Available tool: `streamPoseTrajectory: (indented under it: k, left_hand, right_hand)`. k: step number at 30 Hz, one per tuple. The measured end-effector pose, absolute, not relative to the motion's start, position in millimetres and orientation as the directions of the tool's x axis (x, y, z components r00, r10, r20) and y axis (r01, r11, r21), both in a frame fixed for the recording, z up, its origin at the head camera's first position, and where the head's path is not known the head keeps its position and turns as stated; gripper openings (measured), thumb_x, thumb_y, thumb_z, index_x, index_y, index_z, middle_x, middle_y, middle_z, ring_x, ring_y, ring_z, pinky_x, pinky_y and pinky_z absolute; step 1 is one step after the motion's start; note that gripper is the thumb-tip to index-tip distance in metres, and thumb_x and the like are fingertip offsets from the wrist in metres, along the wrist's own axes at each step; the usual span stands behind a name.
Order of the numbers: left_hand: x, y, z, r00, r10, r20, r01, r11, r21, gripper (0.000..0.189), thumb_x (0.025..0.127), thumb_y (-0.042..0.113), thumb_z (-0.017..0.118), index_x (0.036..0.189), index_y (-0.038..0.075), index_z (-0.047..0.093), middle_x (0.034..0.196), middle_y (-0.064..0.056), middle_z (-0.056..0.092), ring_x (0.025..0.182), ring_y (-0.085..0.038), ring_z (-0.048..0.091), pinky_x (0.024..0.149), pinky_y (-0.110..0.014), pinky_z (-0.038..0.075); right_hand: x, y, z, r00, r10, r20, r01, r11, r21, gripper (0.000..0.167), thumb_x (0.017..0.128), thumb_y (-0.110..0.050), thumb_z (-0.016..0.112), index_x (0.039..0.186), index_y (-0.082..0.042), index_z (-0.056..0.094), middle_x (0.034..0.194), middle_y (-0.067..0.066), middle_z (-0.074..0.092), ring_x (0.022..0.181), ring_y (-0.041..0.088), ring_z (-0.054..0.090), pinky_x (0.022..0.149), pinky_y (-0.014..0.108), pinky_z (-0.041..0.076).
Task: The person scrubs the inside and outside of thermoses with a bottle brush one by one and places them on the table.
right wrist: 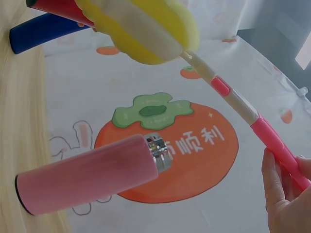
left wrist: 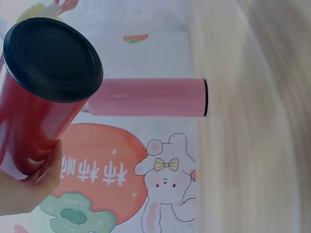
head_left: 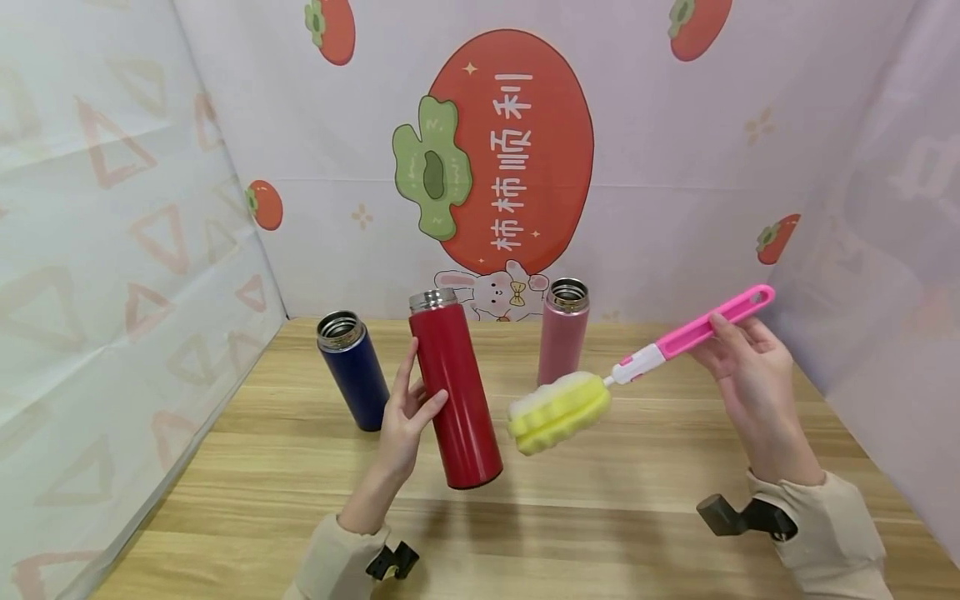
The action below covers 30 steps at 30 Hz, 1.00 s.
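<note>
Red flask (head_left: 456, 392) tilts, mouth up-left; brush (head_left: 637, 367) sponge points down-left.

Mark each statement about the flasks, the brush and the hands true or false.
1. The left hand holds the red flask tilted. True.
2. The right hand grips the brush by its sponge head. False: it grips the pink handle; the yellow sponge head is free.
3. The sponge is inside the red flask. False: it is outside, beside it.
4. The blue flask and pink flask stand upright on the table, lids off. True.
</note>
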<state>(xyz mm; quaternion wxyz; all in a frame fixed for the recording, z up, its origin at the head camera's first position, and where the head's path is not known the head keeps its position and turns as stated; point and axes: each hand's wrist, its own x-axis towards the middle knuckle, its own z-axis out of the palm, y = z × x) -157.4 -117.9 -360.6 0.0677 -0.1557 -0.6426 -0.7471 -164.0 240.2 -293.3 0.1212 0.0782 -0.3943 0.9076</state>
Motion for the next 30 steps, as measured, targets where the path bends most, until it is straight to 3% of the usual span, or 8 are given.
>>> streamPoseTrajectory:
  k: [7,15,30]
  left_hand:
    - [-159,-123,-352,-0.941,0.035,0.336,0.325,-0.180,0.928,0.070,0.087,-0.002,0.046,0.143,0.023,0.012,0.133,-0.021,0.034,0.109,-0.016,0.047,0.085,-0.029,0.043]
    - [-160,-123,-346,-0.929,-0.004,0.369,0.361,-0.213,0.908,0.070,0.087,-0.003,0.044,0.143,0.024,0.012,0.137,-0.013,0.028,0.113,-0.018,0.044,0.086,-0.029,0.043]
    - [-155,-121,-342,-0.919,-0.020,0.394,0.386,-0.249,0.888,0.071,0.086,-0.005,0.044,0.143,0.023,0.012,0.136,-0.015,0.028,0.112,-0.018,0.044,0.085,-0.028,0.043]
  right_hand:
    - [-159,238,-308,-0.962,0.115,0.246,-0.259,-0.663,-0.703,0.013,0.086,0.005,0.049,0.097,0.003,0.055,0.083,0.011,0.062,0.078,0.021,0.064,0.073,0.032,0.049]
    - [-153,229,-320,-0.975,0.057,0.215,-0.198,-0.661,-0.724,0.012,0.087,0.006,0.047,0.092,0.002,0.058,0.081,0.012,0.064,0.076,0.021,0.064,0.072,0.032,0.050]
    - [-157,220,-331,-0.968,0.103,0.231,-0.245,-0.612,-0.752,0.011,0.086,0.005,0.050,0.091,0.001,0.058,0.079,0.011,0.065,0.073,0.019,0.065,0.070,0.031,0.050]
